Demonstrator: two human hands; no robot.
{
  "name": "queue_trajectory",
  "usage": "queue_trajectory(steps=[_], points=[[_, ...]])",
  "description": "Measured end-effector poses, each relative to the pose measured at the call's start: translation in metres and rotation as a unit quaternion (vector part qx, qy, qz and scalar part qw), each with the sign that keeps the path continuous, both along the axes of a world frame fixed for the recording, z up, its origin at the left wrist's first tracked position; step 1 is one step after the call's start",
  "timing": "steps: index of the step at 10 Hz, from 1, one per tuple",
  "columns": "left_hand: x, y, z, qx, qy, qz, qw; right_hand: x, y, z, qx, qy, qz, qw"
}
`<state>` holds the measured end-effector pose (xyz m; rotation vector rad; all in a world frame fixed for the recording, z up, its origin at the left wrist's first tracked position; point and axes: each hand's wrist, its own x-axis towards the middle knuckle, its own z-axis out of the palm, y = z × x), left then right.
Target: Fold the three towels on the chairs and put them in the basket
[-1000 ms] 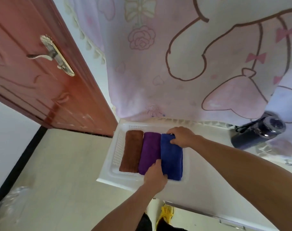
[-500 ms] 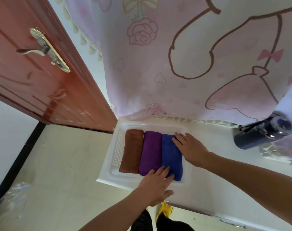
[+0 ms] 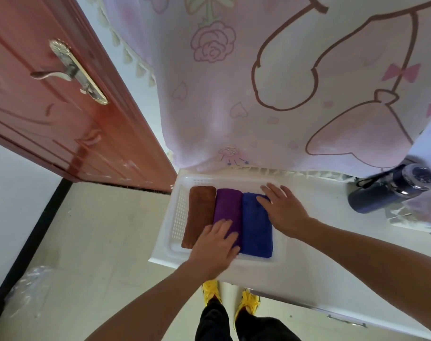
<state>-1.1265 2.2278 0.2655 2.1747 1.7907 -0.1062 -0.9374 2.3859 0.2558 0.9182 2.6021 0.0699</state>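
Three folded towels lie side by side in a white plastic basket [image 3: 177,215] on a white surface: a brown towel [image 3: 199,212] at the left, a purple towel [image 3: 228,207] in the middle, a blue towel [image 3: 257,230] at the right. My left hand [image 3: 215,247] rests flat, fingers spread, on the near end of the purple towel and beside the brown one. My right hand [image 3: 282,209] lies flat with fingers apart on the far right edge of the blue towel and the basket's inside. Neither hand grips anything.
A dark blue bottle [image 3: 391,190] lies on its side at the right on the white surface [image 3: 315,274]. A pink cartoon curtain [image 3: 258,82] hangs behind the basket. A red-brown door [image 3: 49,107] with a metal handle stands at the left. Tiled floor and my yellow shoes [image 3: 210,290] are below.
Both hands let go of the blue towel and flattened out. My left hand slid left onto the purple towel; my right hand shifted to the blue towel's far right edge.
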Motion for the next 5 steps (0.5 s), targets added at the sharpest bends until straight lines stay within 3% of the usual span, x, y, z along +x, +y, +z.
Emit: queue_trajectory(steps=[1, 2, 3, 5], points=[[-0.053, -0.003, -0.003, 0.059, 0.075, 0.146, 0.985, 0.018, -0.020, 0.007, -0.017, 0.078, -0.150, 0.985], [-0.087, -0.014, -0.008, -0.033, 0.136, 0.215, 0.967, 0.025, -0.039, 0.010, -0.072, 0.085, -0.241, 0.964], [-0.096, -0.029, -0.020, -0.044, 0.127, 0.222, 0.966, 0.027, -0.052, 0.010, -0.076, 0.111, -0.265, 0.955], [-0.100, -0.027, -0.027, -0.035, 0.128, 0.213, 0.968, 0.020, -0.044, 0.018, -0.041, 0.072, -0.249, 0.965]])
